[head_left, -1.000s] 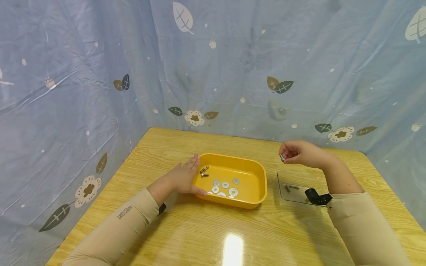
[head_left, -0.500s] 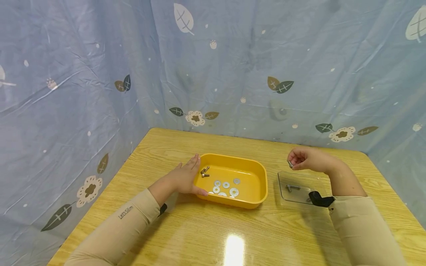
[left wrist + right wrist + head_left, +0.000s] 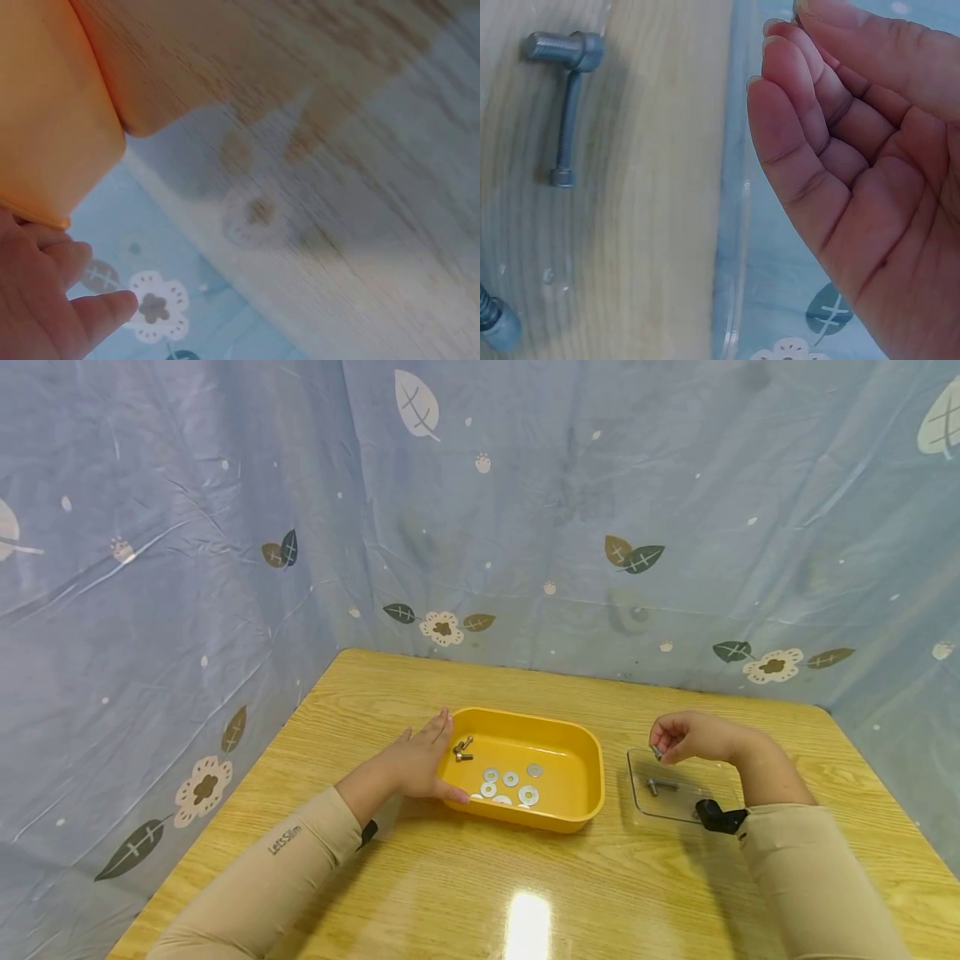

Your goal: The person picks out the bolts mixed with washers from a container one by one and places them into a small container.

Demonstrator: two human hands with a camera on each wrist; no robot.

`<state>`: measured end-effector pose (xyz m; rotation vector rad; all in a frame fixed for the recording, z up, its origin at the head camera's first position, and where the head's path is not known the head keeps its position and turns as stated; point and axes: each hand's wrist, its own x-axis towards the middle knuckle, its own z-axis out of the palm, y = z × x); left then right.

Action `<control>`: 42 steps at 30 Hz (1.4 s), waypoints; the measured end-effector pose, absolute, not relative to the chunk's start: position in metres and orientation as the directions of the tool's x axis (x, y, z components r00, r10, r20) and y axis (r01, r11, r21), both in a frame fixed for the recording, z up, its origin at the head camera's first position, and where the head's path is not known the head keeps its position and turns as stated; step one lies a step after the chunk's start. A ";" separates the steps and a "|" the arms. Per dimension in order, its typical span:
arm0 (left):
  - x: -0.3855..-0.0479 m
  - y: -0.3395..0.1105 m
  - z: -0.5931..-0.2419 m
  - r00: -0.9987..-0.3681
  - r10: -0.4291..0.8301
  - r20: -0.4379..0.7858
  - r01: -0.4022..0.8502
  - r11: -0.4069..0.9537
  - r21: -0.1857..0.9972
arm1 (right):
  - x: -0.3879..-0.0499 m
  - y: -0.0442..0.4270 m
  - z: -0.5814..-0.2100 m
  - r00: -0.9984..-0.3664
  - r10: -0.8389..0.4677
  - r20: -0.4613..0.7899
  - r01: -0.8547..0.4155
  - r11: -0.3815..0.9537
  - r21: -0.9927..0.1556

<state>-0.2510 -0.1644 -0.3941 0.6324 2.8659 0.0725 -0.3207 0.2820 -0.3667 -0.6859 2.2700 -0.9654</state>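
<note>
Over the clear tray [image 3: 670, 817], my right hand [image 3: 693, 737] pinches a metal bolt [image 3: 656, 752], probably light, stiff and slick; I'd grip its head. Left of that tray, my left hand [image 3: 415, 765] rests spread against the yellow tray [image 3: 525, 727].

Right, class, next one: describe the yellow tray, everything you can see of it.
The yellow tray is a shallow, rounded rectangle in what looks like glossy plastic, with a lip round its rim. It sits upright on the wooden table, its long sides running roughly left to right. The left hand rests against its left end, thumb at the near rim. Inside, a few small bolts lie toward the left and several flat washers lie mostly near the front wall, which partly hides some.
</note>
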 end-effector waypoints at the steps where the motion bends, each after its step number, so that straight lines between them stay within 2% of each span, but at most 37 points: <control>1: -0.251 -0.164 -0.394 -0.887 0.422 -0.188 0.412 0.906 0.092 | -0.321 0.282 -0.368 -0.705 -0.639 -0.307 -0.224 0.612 -0.759; 15: -0.252 -0.164 -0.396 -0.892 0.414 -0.180 0.407 0.910 0.077 | -0.322 0.284 -0.373 -0.711 -0.623 -0.325 -0.200 0.623 -0.756; 26: -0.251 -0.165 -0.398 -0.891 0.419 -0.175 0.410 0.908 0.084 | -0.321 0.282 -0.373 -0.693 -0.635 -0.341 -0.179 0.609 -0.772; 42: -0.253 -0.164 -0.398 -0.889 0.422 -0.177 0.413 0.907 0.085 | -0.320 0.282 -0.372 -0.726 -0.589 -0.356 -0.169 0.654 -0.737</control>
